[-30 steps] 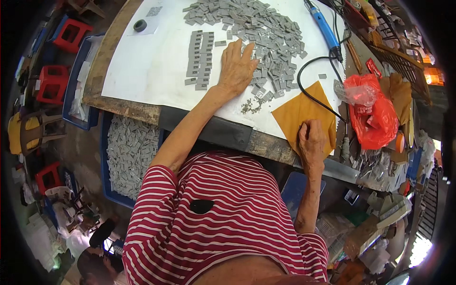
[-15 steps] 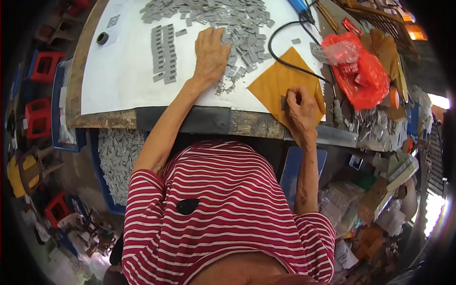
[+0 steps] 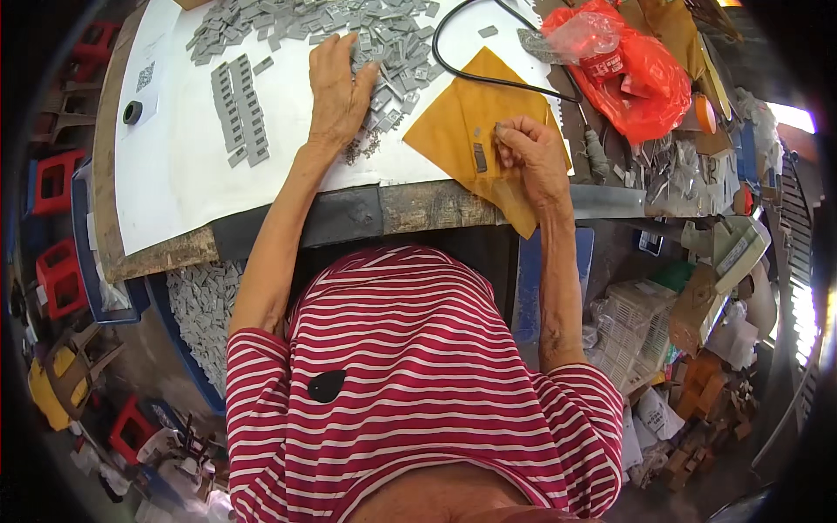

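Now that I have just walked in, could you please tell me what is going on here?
A person's left hand rests at the edge of a pile of small grey parts. To its left, more parts lie in two rows. The right hand is over an amber sheet, in a pinch; whether it holds anything is unclear. A dark grey strip lies on the sheet beside that hand.

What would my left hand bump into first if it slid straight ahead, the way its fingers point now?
Your left hand would most likely meet the pile of grey pieces just ahead; depth is unclear, so it may already touch some.
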`<action>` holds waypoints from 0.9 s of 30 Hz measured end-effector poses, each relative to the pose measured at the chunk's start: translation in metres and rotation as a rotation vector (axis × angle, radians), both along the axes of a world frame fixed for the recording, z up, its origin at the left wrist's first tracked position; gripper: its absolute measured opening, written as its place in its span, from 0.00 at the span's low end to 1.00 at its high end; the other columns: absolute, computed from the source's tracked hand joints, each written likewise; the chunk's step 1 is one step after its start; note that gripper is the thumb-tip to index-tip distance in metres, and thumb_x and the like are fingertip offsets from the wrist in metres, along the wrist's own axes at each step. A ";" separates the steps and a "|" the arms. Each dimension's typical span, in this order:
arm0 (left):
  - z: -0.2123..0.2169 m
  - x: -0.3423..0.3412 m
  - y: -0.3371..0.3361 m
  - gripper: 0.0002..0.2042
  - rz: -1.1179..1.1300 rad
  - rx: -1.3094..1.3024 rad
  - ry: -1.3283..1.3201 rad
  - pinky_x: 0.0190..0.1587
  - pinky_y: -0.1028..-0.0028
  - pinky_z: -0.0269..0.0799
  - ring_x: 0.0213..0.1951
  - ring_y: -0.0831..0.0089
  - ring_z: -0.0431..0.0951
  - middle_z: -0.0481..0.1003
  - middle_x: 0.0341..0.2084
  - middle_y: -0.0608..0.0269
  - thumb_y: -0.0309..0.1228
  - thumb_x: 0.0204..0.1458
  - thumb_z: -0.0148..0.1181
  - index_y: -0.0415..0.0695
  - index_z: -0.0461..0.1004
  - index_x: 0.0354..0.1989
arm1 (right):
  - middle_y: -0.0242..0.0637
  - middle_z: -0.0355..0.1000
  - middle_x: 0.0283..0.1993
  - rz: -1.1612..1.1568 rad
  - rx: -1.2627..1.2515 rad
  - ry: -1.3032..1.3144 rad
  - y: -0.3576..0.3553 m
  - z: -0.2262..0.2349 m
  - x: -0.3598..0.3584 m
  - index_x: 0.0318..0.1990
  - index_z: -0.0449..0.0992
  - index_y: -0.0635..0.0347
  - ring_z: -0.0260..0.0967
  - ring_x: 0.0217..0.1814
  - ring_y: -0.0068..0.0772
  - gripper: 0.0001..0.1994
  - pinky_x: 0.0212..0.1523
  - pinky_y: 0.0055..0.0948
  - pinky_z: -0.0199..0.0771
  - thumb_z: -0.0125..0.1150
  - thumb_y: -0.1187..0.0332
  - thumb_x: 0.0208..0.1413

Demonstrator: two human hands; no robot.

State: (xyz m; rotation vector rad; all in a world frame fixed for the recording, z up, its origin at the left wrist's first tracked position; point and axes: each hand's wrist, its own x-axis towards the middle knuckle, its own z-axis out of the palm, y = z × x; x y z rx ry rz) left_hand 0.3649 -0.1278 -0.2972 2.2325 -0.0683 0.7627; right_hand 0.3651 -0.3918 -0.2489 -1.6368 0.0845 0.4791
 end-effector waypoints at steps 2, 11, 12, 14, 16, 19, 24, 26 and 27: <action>0.000 -0.002 0.004 0.22 -0.011 -0.039 0.040 0.57 0.61 0.50 0.53 0.50 0.56 0.58 0.50 0.40 0.36 0.51 0.50 0.35 0.60 0.51 | 0.28 0.65 0.19 0.015 0.090 0.019 -0.002 0.000 0.002 0.27 0.72 0.64 0.59 0.18 0.14 0.06 0.19 0.13 0.58 0.56 0.70 0.48; 0.018 -0.014 0.018 0.20 0.015 -0.236 0.100 0.56 0.67 0.54 0.53 0.55 0.61 0.62 0.50 0.46 0.33 0.52 0.45 0.35 0.60 0.51 | 0.29 0.67 0.20 0.011 0.135 0.060 -0.003 -0.002 0.005 0.25 0.71 0.62 0.60 0.18 0.14 0.06 0.19 0.13 0.59 0.56 0.69 0.49; 0.020 -0.017 0.020 0.20 0.020 -0.235 0.099 0.56 0.67 0.54 0.53 0.55 0.61 0.62 0.50 0.46 0.33 0.52 0.45 0.35 0.60 0.51 | 0.29 0.67 0.20 0.020 0.142 0.062 -0.004 -0.002 0.007 0.25 0.71 0.61 0.60 0.18 0.15 0.06 0.19 0.13 0.59 0.55 0.69 0.49; 0.025 -0.025 0.023 0.19 0.054 -0.293 0.154 0.56 0.68 0.55 0.52 0.56 0.63 0.62 0.49 0.47 0.32 0.52 0.45 0.36 0.61 0.50 | 0.29 0.67 0.21 0.008 0.198 0.107 -0.006 -0.001 0.009 0.25 0.71 0.62 0.60 0.18 0.15 0.05 0.18 0.14 0.59 0.55 0.70 0.48; 0.032 -0.033 0.023 0.18 0.076 -0.285 0.142 0.54 0.67 0.57 0.52 0.57 0.63 0.62 0.50 0.49 0.32 0.52 0.45 0.37 0.62 0.50 | 0.30 0.67 0.21 -0.010 0.249 0.150 -0.011 -0.002 0.014 0.26 0.71 0.62 0.61 0.18 0.15 0.05 0.18 0.14 0.59 0.55 0.70 0.48; 0.039 -0.046 0.021 0.17 0.097 -0.337 0.147 0.51 0.67 0.61 0.51 0.60 0.64 0.63 0.49 0.51 0.31 0.52 0.46 0.38 0.63 0.49 | 0.32 0.67 0.22 -0.026 0.397 0.269 -0.016 -0.005 0.020 0.27 0.70 0.63 0.60 0.18 0.17 0.04 0.17 0.14 0.57 0.54 0.72 0.48; 0.047 -0.066 0.023 0.14 0.086 -0.272 0.114 0.46 0.68 0.66 0.48 0.63 0.67 0.65 0.46 0.54 0.27 0.52 0.46 0.38 0.66 0.47 | 0.34 0.65 0.22 0.006 0.422 0.289 -0.009 -0.005 0.020 0.27 0.69 0.63 0.57 0.19 0.19 0.04 0.17 0.16 0.54 0.53 0.72 0.48; 0.044 -0.069 0.021 0.13 0.108 -0.275 0.089 0.43 0.70 0.67 0.44 0.63 0.69 0.67 0.45 0.53 0.23 0.50 0.47 0.38 0.67 0.45 | 0.33 0.65 0.22 0.053 0.408 0.248 -0.009 -0.004 0.017 0.27 0.68 0.62 0.58 0.20 0.19 0.04 0.18 0.17 0.55 0.53 0.71 0.48; 0.040 -0.070 0.023 0.13 0.124 -0.252 0.076 0.43 0.70 0.67 0.43 0.63 0.69 0.67 0.44 0.53 0.23 0.48 0.48 0.37 0.67 0.44 | 0.33 0.65 0.23 0.041 0.329 0.210 -0.006 0.001 0.014 0.27 0.67 0.61 0.59 0.22 0.20 0.05 0.20 0.16 0.57 0.54 0.70 0.48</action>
